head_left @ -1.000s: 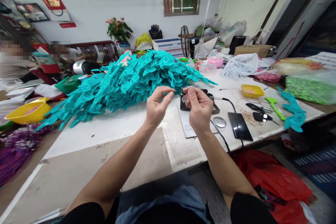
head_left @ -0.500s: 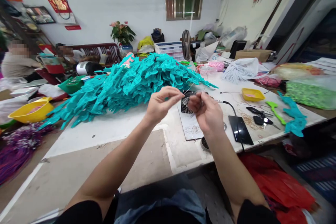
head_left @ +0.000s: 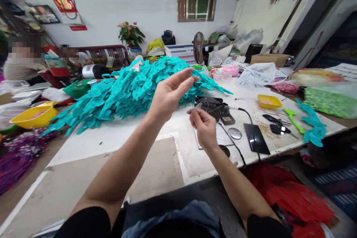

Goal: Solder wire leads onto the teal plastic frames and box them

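Note:
My left hand [head_left: 170, 95] is raised in front of the teal pile [head_left: 134, 85], its fingers stretched out and nothing visible between them. Lower and to the right, my right hand [head_left: 203, 124] is pinched, thumb against fingers; whatever it holds is too small to make out. Just behind it stands a black fan with a round wire guard [head_left: 209, 111]. A soldering-type tool with a black cable [head_left: 242, 109] lies to the right of the fan. Near my right wrist are a round metal lid [head_left: 234, 133] and a dark round tin [head_left: 224, 151].
On the right of the table [head_left: 156, 145] lie a black glossy panel [head_left: 256, 138], rubber bands [head_left: 266, 129], black-handled cutters [head_left: 279, 124], a yellow tray [head_left: 269, 101] and a teal piece [head_left: 314, 130]. A yellow basket [head_left: 35, 116] stands left. Two people sit at the back left.
My hands have moved apart. The left rose and its fingers spread from a pinch; the right came lower and left, uncovering the fan and the metal lid.

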A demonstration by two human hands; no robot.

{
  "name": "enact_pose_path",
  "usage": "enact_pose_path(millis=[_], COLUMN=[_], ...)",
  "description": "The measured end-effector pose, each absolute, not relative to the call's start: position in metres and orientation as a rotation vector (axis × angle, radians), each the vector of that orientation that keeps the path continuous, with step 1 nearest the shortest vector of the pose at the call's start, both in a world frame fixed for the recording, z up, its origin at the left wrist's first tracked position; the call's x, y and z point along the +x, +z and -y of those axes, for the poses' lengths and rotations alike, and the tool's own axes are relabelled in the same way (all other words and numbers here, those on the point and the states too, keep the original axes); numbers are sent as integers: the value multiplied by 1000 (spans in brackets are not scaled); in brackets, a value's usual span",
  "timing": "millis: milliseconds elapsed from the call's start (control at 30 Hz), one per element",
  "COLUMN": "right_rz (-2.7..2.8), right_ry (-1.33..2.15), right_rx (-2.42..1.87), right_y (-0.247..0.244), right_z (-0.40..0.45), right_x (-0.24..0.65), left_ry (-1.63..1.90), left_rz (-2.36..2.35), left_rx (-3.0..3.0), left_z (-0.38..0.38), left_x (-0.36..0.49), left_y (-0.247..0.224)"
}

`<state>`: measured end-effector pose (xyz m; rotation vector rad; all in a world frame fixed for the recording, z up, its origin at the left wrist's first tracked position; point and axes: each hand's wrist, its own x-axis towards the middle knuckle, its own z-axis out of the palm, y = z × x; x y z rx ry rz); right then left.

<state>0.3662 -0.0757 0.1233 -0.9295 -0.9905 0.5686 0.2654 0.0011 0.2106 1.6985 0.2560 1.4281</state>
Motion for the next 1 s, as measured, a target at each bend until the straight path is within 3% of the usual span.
enact_pose_path(millis=[167, 300, 500, 600, 733, 867, 1000], right_rz=[752, 596, 872, 937, 994, 970, 858], right_ry=[884, 830, 678, 476, 260, 446, 681], right_rx=[-894, -759, -721, -743, -848, -986, -1013], right_y=[109, 155, 201, 184, 142, 104, 88], right_z=[82, 80, 69, 71, 79, 83, 84], right_x=[377, 398, 380, 368, 362, 360, 365], left_ry=[1282, 1386, 1460, 1463, 1453, 1208, 1089], left_rz=[-139, -157, -264, -301, -304, -169, -107], left_rx=[1633, 1863, 2215, 2085, 1732, 1641, 1543], left_z=[-6, -8, -8, -7, -4, 1, 3], left_x=[268, 264, 277, 274, 262, 261, 262], left_y=[227, 182, 128, 130, 170, 218, 221])
